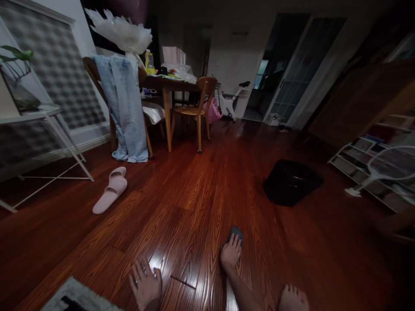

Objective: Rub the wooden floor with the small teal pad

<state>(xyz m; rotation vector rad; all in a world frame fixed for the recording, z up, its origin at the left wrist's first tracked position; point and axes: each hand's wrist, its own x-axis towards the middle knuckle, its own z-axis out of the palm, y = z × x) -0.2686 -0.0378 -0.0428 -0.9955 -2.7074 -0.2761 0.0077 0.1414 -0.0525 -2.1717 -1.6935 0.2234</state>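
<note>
Flat on a dark grey object [235, 235] on the wooden floor [191, 185] lies my right hand [231, 252], its fingers stretched over the object. I cannot make out whether the grey object is a cloth or a pad. My left hand [145, 280] is at the bottom, left of centre, with its fingers spread over the floor and nothing in it; a ring shows on one finger. A bare foot [293, 298] is at the bottom edge, right of my right arm.
A pink slipper [112, 190] lies on the left. A black bin [292, 182] stands on the right, near a white shelf [353, 164] and a fan [392, 162]. Wooden chairs, one draped with jeans [125, 108], surround a table [167, 84]. A rug [78, 296] lies bottom left.
</note>
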